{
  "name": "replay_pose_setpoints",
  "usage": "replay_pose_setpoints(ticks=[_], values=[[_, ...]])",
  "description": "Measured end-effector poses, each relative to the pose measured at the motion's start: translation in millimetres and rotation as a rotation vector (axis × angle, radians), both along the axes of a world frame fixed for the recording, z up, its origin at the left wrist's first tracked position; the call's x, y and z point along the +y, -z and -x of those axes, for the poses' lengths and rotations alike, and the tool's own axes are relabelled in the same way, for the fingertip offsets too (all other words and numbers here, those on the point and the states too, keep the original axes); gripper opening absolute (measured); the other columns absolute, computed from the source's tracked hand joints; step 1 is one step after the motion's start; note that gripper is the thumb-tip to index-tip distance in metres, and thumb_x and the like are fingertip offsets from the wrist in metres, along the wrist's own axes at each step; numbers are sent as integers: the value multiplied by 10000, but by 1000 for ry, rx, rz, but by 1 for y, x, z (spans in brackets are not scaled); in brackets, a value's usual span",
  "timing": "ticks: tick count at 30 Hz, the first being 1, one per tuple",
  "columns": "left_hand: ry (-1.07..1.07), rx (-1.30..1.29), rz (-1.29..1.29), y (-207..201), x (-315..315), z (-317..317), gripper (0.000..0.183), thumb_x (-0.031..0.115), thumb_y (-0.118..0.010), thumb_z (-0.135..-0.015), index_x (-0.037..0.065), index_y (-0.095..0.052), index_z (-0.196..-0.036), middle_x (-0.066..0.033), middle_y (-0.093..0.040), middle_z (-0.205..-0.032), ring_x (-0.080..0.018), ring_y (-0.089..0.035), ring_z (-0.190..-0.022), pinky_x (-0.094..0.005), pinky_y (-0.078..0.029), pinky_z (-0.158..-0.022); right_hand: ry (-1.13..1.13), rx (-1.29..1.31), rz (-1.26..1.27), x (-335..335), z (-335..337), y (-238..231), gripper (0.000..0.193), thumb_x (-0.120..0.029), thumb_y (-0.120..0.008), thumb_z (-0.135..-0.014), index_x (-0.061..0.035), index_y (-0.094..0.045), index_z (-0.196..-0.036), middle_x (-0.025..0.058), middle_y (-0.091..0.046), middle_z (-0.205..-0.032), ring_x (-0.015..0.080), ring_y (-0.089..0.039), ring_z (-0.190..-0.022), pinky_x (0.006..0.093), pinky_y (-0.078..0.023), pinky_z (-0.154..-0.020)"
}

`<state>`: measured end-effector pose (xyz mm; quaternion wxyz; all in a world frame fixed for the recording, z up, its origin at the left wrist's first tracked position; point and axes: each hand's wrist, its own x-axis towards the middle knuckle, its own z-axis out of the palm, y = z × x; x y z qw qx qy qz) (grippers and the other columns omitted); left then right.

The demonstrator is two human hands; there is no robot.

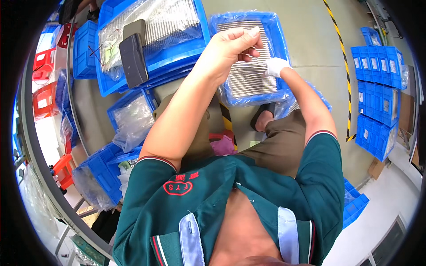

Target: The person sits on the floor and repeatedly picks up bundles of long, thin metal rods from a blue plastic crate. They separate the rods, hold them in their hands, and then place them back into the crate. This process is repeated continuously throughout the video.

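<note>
A blue plastic crate (285,42) lined with clear film stands in front of me, filled with rows of thin silvery metal rods (246,86). My left hand (237,44), bare, is raised over the crate's left side. Its fingers are curled and the thumb presses against the forefinger; whatever they pinch is too small to make out. In a white glove, my right hand (277,66) is at the crate's right side, closed around the ends of a few rods that lie at a slant over the others. Its fingertips are partly hidden.
At the left, a larger blue crate (103,84) holds more rods under film, with a dark phone-like object (133,60) on top. A bag-lined blue bin (120,113) sits below it. Stacked blue bins (377,66) stand right, beyond yellow-black floor tape (344,57).
</note>
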<state>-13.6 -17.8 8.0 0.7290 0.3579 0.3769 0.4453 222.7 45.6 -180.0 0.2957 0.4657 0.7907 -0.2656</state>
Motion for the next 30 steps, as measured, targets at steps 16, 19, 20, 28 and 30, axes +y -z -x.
replay_pose_setpoints(ticks=[16,19,20,28,30], values=[[19,28,6,3,0,10,288,335,-600,-886,51,-647,-882,-35,-649,-815,-111,-600,-735,-264,-467,-715,73,307,-335,13,34,43,223,-120,-535,-785,-157,-658,-968,115,-653,-939,304,-631,-907,422,-506,-748],[19,33,8,2,-1,10,286,334,-597,-887,52,-646,-882,-35,-648,-818,-112,-599,-735,-263,-466,-713,75,349,-331,9,35,41,230,-129,-534,-787,-173,-665,-971,109,-655,-936,303,-632,-902,415,-507,-750],[19,33,9,1,-1,10,286,333,-596,-888,52,-646,-881,-35,-647,-820,-112,-599,-736,-262,-465,-712,77,358,-326,8,36,40,231,-133,-534,-788,-179,-668,-970,107,-656,-933,303,-632,-900,412,-507,-751],[24,21,20,0,-1,8,278,328,-594,-891,53,-635,-883,-34,-638,-823,-115,-589,-742,-265,-456,-711,198,422,-421,-2,52,30,177,-173,-525,-796,-144,-685,-863,134,-648,-873,306,-631,-861,415,-503,-736],[24,17,25,-1,-1,7,276,327,-594,-891,54,-632,-880,-35,-636,-828,-120,-587,-745,-268,-454,-713,200,479,-481,-3,50,47,164,-189,-526,-794,-144,-681,-828,138,-634,-837,307,-625,-831,422,-498,-722]])
